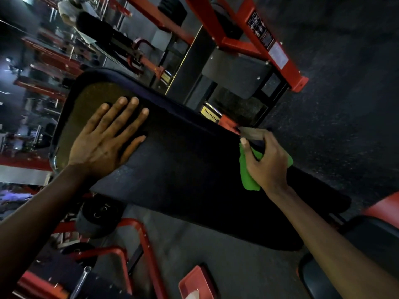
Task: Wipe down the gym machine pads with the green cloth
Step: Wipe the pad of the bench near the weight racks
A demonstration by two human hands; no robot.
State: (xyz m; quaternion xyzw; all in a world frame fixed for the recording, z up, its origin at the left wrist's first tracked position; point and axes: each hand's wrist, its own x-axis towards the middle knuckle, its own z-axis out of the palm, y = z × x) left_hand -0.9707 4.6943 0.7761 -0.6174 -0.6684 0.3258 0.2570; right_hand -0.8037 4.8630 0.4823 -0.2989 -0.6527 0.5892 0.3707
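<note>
A long black machine pad [185, 169] runs diagonally across the middle of the head view, with a worn yellowish patch at its upper-left end. My left hand [105, 139] lies flat on the pad near that end, fingers straight and spread. My right hand [266, 160] grips the bunched green cloth [248, 175] at the pad's far right edge, thumb curled over the cloth and fingers wrapped round the pad's rim. Most of the cloth is hidden under that hand.
Red steel frames [278, 46] of the machine stand behind the pad. More red tubing [142, 240] and a dark weight plate [97, 214] sit below it. A second black pad [371, 244] lies at the lower right, a red tray-like part [194, 283] at the bottom. Dark rubber floor [345, 93] spreads right.
</note>
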